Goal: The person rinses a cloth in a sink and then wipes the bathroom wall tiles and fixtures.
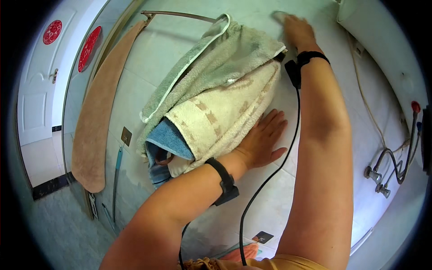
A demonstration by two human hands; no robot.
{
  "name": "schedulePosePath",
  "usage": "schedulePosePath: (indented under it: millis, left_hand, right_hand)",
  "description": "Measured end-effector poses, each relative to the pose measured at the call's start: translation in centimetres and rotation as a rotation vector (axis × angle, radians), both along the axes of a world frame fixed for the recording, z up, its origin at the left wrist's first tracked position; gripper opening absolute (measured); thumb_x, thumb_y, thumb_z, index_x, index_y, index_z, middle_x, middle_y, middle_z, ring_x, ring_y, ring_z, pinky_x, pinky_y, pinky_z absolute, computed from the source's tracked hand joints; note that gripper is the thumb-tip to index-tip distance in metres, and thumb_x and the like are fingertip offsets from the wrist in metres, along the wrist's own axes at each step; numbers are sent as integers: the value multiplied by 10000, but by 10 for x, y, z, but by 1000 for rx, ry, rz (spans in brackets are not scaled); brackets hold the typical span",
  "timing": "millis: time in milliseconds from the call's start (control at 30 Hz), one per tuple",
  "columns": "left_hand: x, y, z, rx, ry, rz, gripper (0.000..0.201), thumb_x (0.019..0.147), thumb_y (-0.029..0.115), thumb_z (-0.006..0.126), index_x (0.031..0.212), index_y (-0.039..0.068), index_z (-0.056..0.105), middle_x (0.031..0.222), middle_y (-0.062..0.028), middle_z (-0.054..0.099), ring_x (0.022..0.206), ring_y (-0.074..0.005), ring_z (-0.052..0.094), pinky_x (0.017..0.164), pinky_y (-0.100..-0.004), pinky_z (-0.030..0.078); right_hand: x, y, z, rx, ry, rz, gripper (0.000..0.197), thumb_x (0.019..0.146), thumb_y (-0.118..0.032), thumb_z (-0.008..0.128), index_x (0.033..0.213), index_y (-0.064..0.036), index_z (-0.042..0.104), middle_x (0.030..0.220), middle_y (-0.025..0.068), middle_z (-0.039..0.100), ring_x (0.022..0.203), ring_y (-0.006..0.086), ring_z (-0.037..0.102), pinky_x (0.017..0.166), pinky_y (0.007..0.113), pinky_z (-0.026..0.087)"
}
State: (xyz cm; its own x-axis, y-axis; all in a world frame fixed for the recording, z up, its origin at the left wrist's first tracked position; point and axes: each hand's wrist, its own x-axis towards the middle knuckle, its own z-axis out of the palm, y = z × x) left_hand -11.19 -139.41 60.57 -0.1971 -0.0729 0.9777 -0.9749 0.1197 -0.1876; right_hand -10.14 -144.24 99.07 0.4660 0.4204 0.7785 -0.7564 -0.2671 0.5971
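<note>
My left hand [263, 137] lies flat on the pale tiled wall [279, 193], fingers spread and holding nothing, right beside the hanging towels. Farther up, my right hand [298, 32] is against the wall with its fingers bent over a small pale thing [281, 17]; blur hides its kind. Between my arms and the brown hanging cloth, a grey-green towel [243, 49], a cream towel with brown marks [216, 117] and a blue towel [168, 137] hang bunched from a metal bar [180, 15]. Black bands circle both wrists.
A long tan towel [101, 112] hangs at the left, near a white door [40, 90]. On the right, a white water heater [382, 31] has hoses and metal valves [373, 173]. A black cable [270, 182] runs down from my right wrist. A blue-handled stick [118, 180] leans at lower left.
</note>
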Motion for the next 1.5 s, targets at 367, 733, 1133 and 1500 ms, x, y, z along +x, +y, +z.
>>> schedulePosePath:
  millis: [367, 733, 1133, 1500]
  left_hand:
    - [4, 3, -3, -65, 43, -17, 722, 823, 293, 685, 1434, 23, 411, 1540, -205, 319, 1447, -361, 264, 1187, -503, 180]
    - [27, -19, -11, -211, -75, 128, 750, 825, 114, 627, 1491, 29, 294, 1559, -214, 275, 1446, -393, 252, 1191, -492, 178]
    - [-235, -83, -26, 281, -309, -108, 736, 829, 293, 679, 1465, 69, 386, 1548, -147, 334, 1457, -328, 259, 1189, -525, 138]
    - [-251, -97, -25, 202, -257, 67, 752, 828, 355, 680, 1468, 88, 388, 1567, -117, 303, 1453, -305, 258, 1176, -537, 158]
  right_hand:
    - [-81, -17, -83, -191, -24, 116, 279, 909, -134, 491, 1136, -46, 627, 1138, 124, 646, 1090, 347, 568, 925, 464, 461]
    - [-244, -34, -366, 251, 539, 424, 474, 798, -192, 636, 1261, -108, 579, 1333, 82, 545, 1264, 317, 480, 1050, 457, 396]
    - [-462, -116, -384, 358, 119, 316, 447, 843, -155, 608, 1284, -85, 574, 1385, 129, 515, 1278, 357, 466, 1081, 490, 363]
    - [-495, -154, -227, -146, -383, 212, 328, 861, -101, 526, 1149, 41, 594, 1204, 222, 608, 1152, 411, 532, 1009, 488, 409]
